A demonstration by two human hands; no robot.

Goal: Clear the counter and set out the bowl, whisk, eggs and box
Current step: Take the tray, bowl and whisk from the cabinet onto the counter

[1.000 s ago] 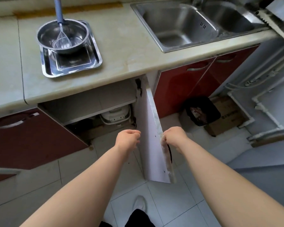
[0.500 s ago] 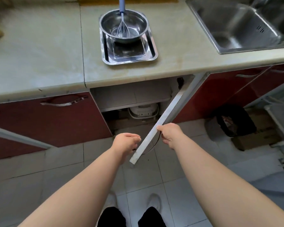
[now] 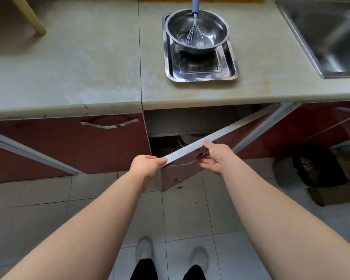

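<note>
Down below the counter edge, both bare arms are stretching forward and down toward a half-open cabinet door [image 3: 210, 138]. The left hand [image 3: 147, 165] is curling loosely closed with its fingertips touching the door's free corner, while the right hand [image 3: 215, 156] is wrapping around the door's white top edge, thumb on top, fingers sitting under it by the thin curved handle.

Up on the beige stone counter [image 3: 69, 63] the steel bowl [image 3: 197, 30] is sitting upright in the far end of a rectangular metal tray [image 3: 200, 74]. The whisk [image 3: 194, 27] is standing in the bowl, wires down, blue handle leaning away over the far rim, so its long axis is running pretty much straight away from the person.

A steel sink [image 3: 323, 35] is showing at the right, red cabinet fronts are running below, and a black bin [image 3: 315, 166] is sitting on the pale floor tiles. White shoes are poking in at the bottom.
</note>
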